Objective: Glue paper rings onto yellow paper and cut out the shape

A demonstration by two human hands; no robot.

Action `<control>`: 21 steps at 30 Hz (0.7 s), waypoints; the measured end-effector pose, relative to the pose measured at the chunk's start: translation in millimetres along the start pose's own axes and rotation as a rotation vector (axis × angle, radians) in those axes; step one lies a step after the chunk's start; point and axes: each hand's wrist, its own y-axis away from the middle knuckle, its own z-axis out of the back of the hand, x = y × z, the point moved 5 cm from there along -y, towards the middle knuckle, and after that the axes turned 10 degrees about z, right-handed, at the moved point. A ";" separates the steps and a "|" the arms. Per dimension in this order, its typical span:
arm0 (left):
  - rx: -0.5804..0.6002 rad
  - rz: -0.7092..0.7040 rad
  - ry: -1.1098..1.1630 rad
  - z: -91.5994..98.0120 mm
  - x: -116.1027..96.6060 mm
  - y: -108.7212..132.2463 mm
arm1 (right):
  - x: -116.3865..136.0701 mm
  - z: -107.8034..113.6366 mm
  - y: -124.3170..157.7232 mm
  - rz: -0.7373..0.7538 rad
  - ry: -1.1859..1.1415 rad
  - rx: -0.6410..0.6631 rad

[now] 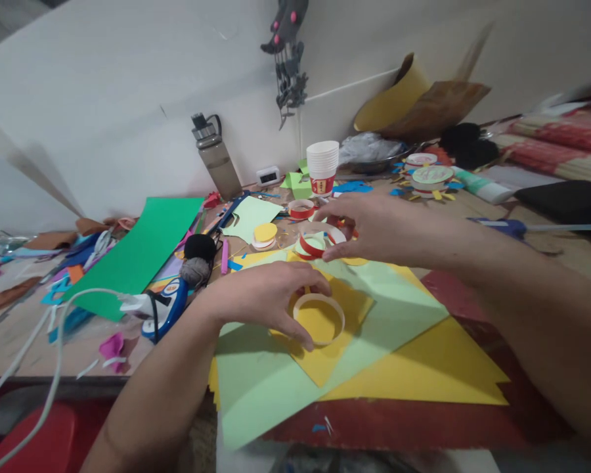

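Observation:
My left hand (276, 295) curves around the left side of a thin white ring (343, 322), with thumb and fingers at opposite edges of it. Under the ring lies a yellow paper square (328, 368), on top of a light green sheet (261, 394). Farther back, my right hand (364, 226) is held with thumb and fingers apart at the right side of a red-and-white ring (312, 249). Whether its fingertips touch that ring I cannot tell. Larger yellow sheets (423, 374) stick out below the green one.
Behind stand stacked paper cups (322, 164) and a grey bottle (217, 161). A yellow-topped round piece (264, 233) sits near another red ring (301, 209). Leftward are a green sheet (138, 253), a power strip (170, 309) with a white cable, and scraps. A glue gun (502, 226) lies right.

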 end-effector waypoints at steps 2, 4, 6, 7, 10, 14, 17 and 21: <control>0.008 -0.017 0.018 -0.6 -0.3 0.7 | -0.6 -2.2 0.0 0.015 0.002 0.018; 0.015 -0.041 0.013 -1.9 -1.2 0.7 | -0.9 -2.6 -0.4 0.003 0.016 0.014; 0.022 -0.052 -0.005 -3.0 -1.3 0.7 | -0.4 -2.6 -0.9 -0.028 0.033 0.024; 0.022 -0.048 -0.009 -2.8 -0.8 1.2 | 0.1 -2.7 -1.1 -0.043 0.036 0.040; -0.006 -0.008 0.007 3.1 2.9 6.4 | 2.3 -2.0 -1.1 -0.049 0.023 0.080; -0.157 0.126 0.016 24.4 16.2 20.5 | 2.8 0.0 0.4 -0.023 0.011 0.146; -0.394 0.295 0.046 46.2 34.4 31.2 | 4.7 -1.9 3.5 -0.011 0.001 0.253; -0.800 0.518 0.118 66.8 59.0 44.2 | 15.8 -11.4 10.1 0.055 -0.132 0.395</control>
